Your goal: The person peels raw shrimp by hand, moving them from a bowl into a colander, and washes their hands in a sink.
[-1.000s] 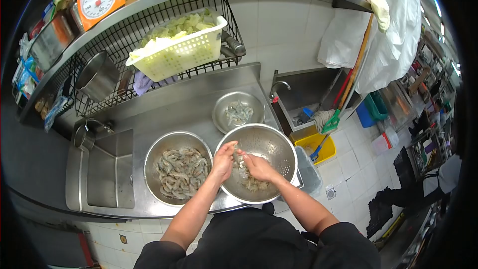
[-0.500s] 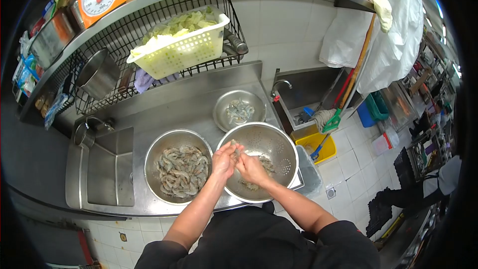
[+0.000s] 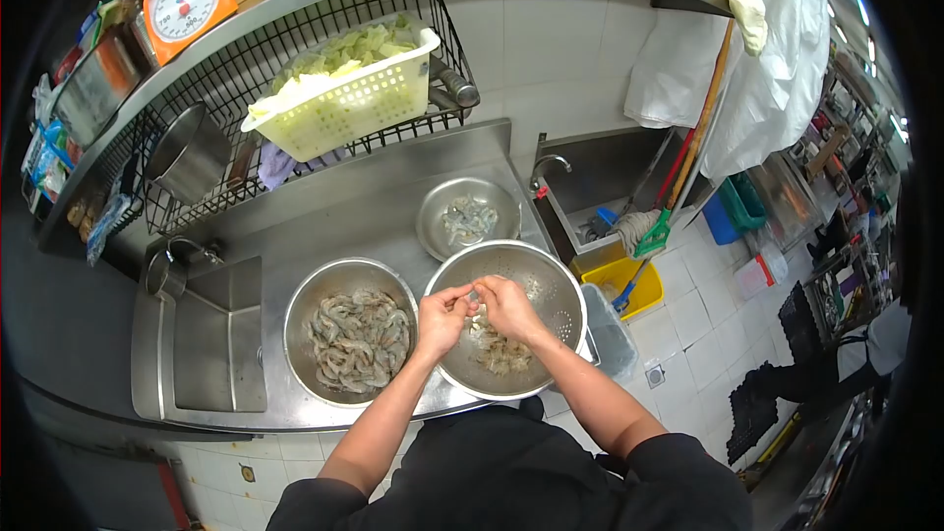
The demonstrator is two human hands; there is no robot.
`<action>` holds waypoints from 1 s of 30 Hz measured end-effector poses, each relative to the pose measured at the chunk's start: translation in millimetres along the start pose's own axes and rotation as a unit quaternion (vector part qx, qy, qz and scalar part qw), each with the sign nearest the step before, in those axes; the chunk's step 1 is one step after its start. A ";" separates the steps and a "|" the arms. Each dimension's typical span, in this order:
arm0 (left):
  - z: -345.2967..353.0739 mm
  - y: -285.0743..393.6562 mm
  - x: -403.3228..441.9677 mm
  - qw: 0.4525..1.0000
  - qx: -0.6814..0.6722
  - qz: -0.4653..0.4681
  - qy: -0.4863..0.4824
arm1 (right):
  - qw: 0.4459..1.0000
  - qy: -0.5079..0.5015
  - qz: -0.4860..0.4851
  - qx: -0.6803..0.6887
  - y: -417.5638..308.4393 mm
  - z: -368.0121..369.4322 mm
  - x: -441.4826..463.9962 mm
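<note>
My left hand (image 3: 444, 320) and my right hand (image 3: 505, 309) meet above the left side of a perforated steel colander (image 3: 562, 285). Both have their fingers pinched together around a small shrimp, mostly hidden by the fingers. Shells and heads (image 3: 503, 352) lie in the bottom of the colander. To the left, a large steel bowl (image 3: 301, 307) holds a heap of unpeeled grey shrimp (image 3: 359, 342). Behind the colander stands a smaller steel bowl (image 3: 429, 221) with peeled, pale shrimp (image 3: 469, 219) in it.
A sink (image 3: 218, 354) is set in the counter at the left. Above the counter, a wire rack (image 3: 379, 143) carries a pale basket (image 3: 344, 103) of cut greens. On the right are a second faucet (image 3: 556, 165), a yellow mop bucket (image 3: 644, 295) and a person's leg (image 3: 801, 383).
My hands have shifted slightly; the right hand has risen and its fingers now point toward the left fingertips. More of the shells in the colander shows. The view has tilted slightly.
</note>
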State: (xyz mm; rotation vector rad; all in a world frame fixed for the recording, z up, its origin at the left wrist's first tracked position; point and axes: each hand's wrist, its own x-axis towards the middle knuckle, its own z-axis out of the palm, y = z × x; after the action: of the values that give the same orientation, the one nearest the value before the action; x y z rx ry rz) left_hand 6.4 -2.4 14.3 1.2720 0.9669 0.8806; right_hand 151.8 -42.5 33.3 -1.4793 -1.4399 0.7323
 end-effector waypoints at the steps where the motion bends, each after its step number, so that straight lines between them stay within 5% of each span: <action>1: 0.4 2.0 0.2 1.000 -0.014 -0.002 0.005 | 0.999 0.000 -0.020 -0.025 -0.9 -0.6 0.8; 8: -15.3 -11.3 5.2 0.984 -0.160 -0.073 0.002 | 0.987 -0.046 -0.137 -0.064 -6.5 -0.9 0.1; 11: -18.8 -12.8 3.0 0.964 -0.235 -0.121 0.005 | 0.967 -0.075 -0.154 -0.188 -6.5 -0.4 -1.8; 14: -19.5 -10.7 -1.5 0.968 -0.226 -0.113 -0.006 | 0.963 -0.080 -0.124 -0.226 -4.7 1.0 -1.0; 16: -21.3 -7.1 -4.0 0.978 -0.187 -0.094 0.008 | 0.992 -0.060 -0.066 -0.088 1.6 -1.8 2.9; 20: -25.5 -6.2 -4.0 0.989 -0.126 -0.074 0.030 | 0.997 -0.044 0.050 -0.045 22.7 2.4 2.1; 22: -26.7 -8.0 -3.6 0.987 -0.141 -0.066 0.046 | 0.940 -0.165 0.051 -0.294 49.4 5.6 1.3; 26: -32.0 -10.5 -4.7 0.989 -0.113 -0.071 0.061 | 0.877 -0.120 -0.114 -0.450 88.5 19.3 -24.2; 27: -32.8 -9.6 -6.2 0.989 -0.114 -0.071 0.067 | 0.963 -0.127 -0.062 -0.230 57.2 15.7 -24.5; 28: -33.0 -8.3 -9.7 0.992 -0.087 -0.075 0.048 | 0.992 -0.128 -0.001 0.003 33.5 12.3 -23.7; 30: -34.3 -19.2 -13.0 0.997 -0.045 -0.059 0.016 | 0.970 -0.227 0.073 0.050 13.1 8.6 -8.3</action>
State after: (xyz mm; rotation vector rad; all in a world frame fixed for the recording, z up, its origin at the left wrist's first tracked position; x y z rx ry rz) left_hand -30.1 -4.3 -5.0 1.1152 1.0065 0.8447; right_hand 148.7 -47.5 16.6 -1.4052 -1.6085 1.2811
